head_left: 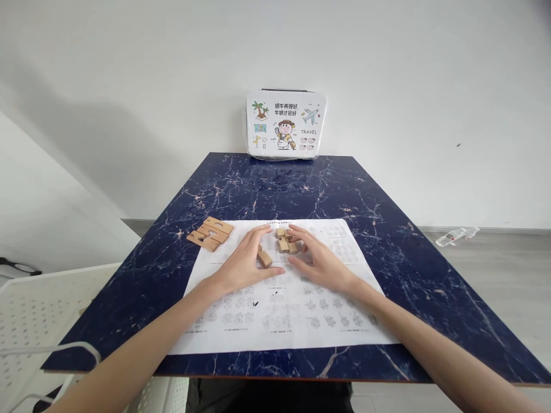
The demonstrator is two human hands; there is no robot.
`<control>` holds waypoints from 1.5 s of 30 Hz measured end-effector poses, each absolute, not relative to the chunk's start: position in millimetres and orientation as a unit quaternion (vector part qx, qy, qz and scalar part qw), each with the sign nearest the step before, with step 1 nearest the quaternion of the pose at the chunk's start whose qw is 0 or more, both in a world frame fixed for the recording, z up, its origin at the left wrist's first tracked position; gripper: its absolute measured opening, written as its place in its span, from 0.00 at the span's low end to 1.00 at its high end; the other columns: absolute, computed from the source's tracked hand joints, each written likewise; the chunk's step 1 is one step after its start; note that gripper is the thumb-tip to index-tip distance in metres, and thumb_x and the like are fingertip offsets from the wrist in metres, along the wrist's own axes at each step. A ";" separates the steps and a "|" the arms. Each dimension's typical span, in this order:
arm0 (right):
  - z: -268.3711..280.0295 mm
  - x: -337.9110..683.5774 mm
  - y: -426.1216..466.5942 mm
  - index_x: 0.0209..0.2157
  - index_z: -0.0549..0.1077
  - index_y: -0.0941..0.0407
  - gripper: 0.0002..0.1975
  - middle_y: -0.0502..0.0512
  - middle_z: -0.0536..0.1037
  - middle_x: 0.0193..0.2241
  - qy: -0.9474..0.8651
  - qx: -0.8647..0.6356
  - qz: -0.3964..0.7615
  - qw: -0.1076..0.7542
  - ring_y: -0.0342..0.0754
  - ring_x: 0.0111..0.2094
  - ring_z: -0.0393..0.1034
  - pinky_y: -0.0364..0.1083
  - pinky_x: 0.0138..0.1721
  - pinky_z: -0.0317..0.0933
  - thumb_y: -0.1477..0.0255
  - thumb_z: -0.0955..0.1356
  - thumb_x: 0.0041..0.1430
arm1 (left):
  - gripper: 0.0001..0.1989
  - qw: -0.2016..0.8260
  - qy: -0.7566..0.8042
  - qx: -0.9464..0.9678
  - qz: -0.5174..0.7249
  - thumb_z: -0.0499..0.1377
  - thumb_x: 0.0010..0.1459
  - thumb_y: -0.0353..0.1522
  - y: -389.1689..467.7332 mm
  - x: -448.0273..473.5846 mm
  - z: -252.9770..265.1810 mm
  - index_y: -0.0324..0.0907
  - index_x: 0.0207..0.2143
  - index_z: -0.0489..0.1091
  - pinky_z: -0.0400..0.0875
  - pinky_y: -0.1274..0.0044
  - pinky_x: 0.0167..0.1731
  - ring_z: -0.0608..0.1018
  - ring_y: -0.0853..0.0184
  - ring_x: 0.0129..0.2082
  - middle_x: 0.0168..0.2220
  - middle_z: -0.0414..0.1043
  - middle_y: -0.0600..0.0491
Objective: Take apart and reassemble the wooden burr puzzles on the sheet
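We see two bare hands meeting over a printed paper sheet (284, 321) spread on a dark blue marble-patterned table (387, 195). The left hand (245, 267) lies palm down on the sheet, fingers stretched forward and thumb pointing right; its grip is released, grasping nothing, though a single wooden block (264, 258) sits touching it between thumb and forefinger. The right hand (321, 261) also rests flat and loose on the paper, its grip released, with its fingertips (295, 230) touching a small cluster of wooden blocks (287, 241). That cluster sits on the sheet near its far edge, about midway across the table, between the two hands. The single block lies just beside the cluster, on the side nearer the person.

Off the paper, toward the table's left edge, we find a stack of flat wooden pieces (210, 233) with notches cut into them, lying well apart from the cluster. At the table's far edge a white illustrated case (285, 123) stands upright against the wall, printed with a cartoon figure, a palm tree, a plane and the word "TRAVEL". A white perforated basket (38, 310) stands beside the table's near left corner, and a clear plastic bottle (456, 234) lies on the floor past the right edge.
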State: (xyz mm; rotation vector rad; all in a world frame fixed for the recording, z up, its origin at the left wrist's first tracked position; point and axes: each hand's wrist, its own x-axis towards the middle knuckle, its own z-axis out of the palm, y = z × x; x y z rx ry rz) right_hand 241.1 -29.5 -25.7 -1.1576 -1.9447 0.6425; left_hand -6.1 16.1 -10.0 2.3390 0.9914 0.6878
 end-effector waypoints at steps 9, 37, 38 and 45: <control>-15.9 239.3 -35.0 0.74 0.52 0.42 0.34 0.58 0.54 0.75 -0.804 -0.354 0.333 0.342 0.62 0.69 0.63 0.67 0.64 0.67 0.73 0.64 0.72 | 0.44 0.267 0.386 0.855 0.222 0.70 0.59 0.48 14.0 -5.1 -6.9 0.51 0.69 0.51 0.69 0.54 0.62 0.67 0.45 0.68 0.70 0.58 0.40; -22.1 240.9 -29.1 0.53 0.71 0.50 0.13 0.59 0.81 0.48 -0.701 -0.485 0.340 0.397 0.55 0.50 0.77 0.60 0.53 0.72 0.73 0.64 0.70 | 0.13 0.061 0.347 0.911 0.215 0.54 0.73 0.39 28.9 -21.4 -10.6 0.44 0.53 0.69 0.66 0.54 0.65 0.65 0.49 0.67 0.64 0.64 0.42; -21.9 240.9 -29.0 0.53 0.71 0.50 0.12 0.59 0.81 0.48 -0.702 -0.484 0.340 0.398 0.55 0.50 0.77 0.60 0.53 0.72 0.73 0.64 0.70 | 0.13 0.055 0.354 0.907 0.219 0.56 0.72 0.41 29.3 -21.4 -10.3 0.43 0.52 0.69 0.68 0.54 0.64 0.67 0.49 0.66 0.63 0.65 0.42; -21.2 240.7 -28.4 0.52 0.71 0.50 0.12 0.59 0.80 0.47 -0.706 -0.479 0.336 0.400 0.54 0.50 0.77 0.59 0.53 0.72 0.73 0.64 0.69 | 0.05 0.001 0.381 0.887 0.259 0.58 0.65 0.29 30.1 -17.9 -9.3 0.44 0.44 0.66 0.72 0.56 0.57 0.75 0.52 0.55 0.50 0.74 0.45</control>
